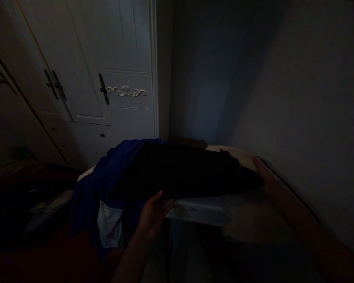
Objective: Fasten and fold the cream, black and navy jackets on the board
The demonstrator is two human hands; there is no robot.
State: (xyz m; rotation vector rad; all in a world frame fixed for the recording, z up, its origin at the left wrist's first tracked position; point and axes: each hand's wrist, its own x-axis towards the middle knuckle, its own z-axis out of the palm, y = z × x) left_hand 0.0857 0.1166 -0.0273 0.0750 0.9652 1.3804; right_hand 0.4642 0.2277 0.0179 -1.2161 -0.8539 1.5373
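A dark black piece of clothing (179,171) lies spread lengthwise across a light surface in front of me; its exact kind is lost in the dim light. At its near edge, my left hand (153,210) grips it with the thumb raised and the fingers partly under the cloth. My right hand (265,177) is closed at its right end, some fingers hidden by the fabric. Beneath and to the left, a blue garment (106,177) hangs over the surface's edge. A pale cloth piece (109,224) dangles below it.
White wardrobe doors (85,59) with dark handles stand behind on the left. A plain wall (306,98) rises at the right. Below the black cloth shows a whitish front panel (197,211). Dark items (32,212) lie on the reddish floor at left.
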